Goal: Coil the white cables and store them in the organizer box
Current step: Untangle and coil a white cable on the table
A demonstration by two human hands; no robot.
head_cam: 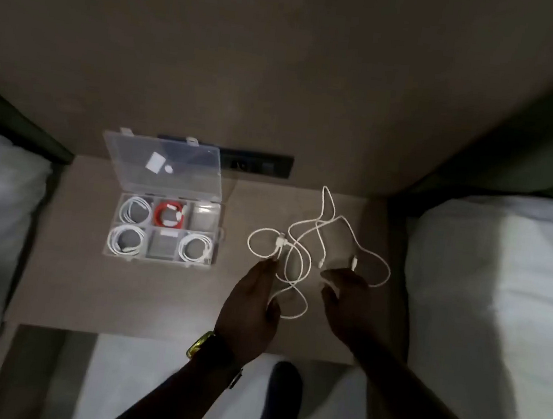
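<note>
White cables (312,244) lay in a loose tangle on the bedside table (120,295), to the right of the organizer box (164,227) and well apart from it. The left hand (253,306) reached over the near left part of the tangle, its fingers spread loosely with the tips touching or just beside a plug; whether it gripped the cord could not be told. The right hand (348,296) hovered at the near right side with fingers open and curled, holding nothing clearly. A watch (201,343) sat on the left wrist.

The box stood open, its clear lid (166,165) tilted back toward the wall. Three compartments held coiled white cords, the back middle one held a red cable (168,215), and the other two looked unfilled. White bedding (500,286) flanked the table on both sides.
</note>
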